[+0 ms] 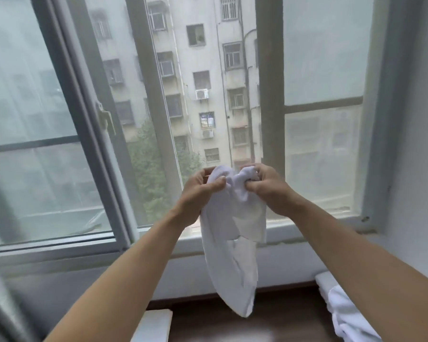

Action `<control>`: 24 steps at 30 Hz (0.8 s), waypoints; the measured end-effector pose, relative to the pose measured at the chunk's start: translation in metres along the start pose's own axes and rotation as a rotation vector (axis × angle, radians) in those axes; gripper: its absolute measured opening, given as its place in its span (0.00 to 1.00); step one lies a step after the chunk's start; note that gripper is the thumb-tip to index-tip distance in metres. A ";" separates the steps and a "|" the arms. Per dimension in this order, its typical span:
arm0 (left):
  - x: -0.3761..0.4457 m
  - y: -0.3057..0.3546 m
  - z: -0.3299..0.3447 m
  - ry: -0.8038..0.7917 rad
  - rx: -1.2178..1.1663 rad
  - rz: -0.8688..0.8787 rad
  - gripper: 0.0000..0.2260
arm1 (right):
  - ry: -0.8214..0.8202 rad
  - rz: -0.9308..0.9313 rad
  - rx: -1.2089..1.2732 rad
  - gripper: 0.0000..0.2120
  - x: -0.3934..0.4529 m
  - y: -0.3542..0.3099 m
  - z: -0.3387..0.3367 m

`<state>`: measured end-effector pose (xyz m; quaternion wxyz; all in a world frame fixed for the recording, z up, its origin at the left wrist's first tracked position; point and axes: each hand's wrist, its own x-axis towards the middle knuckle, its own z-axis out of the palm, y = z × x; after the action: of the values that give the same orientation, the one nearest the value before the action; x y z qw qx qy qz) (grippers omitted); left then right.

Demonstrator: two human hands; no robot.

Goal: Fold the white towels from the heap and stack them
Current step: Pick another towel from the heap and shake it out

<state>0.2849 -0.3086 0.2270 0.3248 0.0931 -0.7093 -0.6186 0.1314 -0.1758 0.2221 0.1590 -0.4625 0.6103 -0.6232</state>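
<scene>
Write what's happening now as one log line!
phase: unfurling | left hand: gripping | right hand: gripping | item: white cloth towel, hanging bunched | folded: no

Towel [229,245] hangs before window [232,82], heap [349,314] at right.

No legible text, label, brand, number or sign in the head view. Checked: the white towel [232,243], the window frame [89,144], and the building facade [203,70] at 12 o'clock with its air-conditioner units [202,94]. Their casings are too small and blurred to read.
</scene>
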 end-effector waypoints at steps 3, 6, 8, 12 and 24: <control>-0.018 -0.005 -0.052 0.083 0.223 0.038 0.14 | 0.101 0.028 0.077 0.25 0.004 -0.008 0.018; -0.034 -0.013 -0.095 0.130 0.431 0.072 0.05 | 0.106 0.098 0.166 0.32 0.007 -0.029 0.034; -0.041 -0.023 -0.114 0.130 0.564 0.083 0.05 | 0.077 0.143 0.206 0.32 0.008 -0.047 0.047; -0.053 -0.038 -0.125 0.181 0.641 0.044 0.11 | 0.005 0.223 0.222 0.27 0.009 -0.077 0.078; -0.094 -0.013 -0.076 0.350 1.183 0.628 0.33 | -0.056 0.272 0.210 0.21 0.009 -0.106 0.142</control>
<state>0.3979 -0.3235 0.1840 0.4928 0.1434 -0.8580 0.0198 0.2747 -0.2477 0.2973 0.3062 -0.3739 0.5942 -0.6429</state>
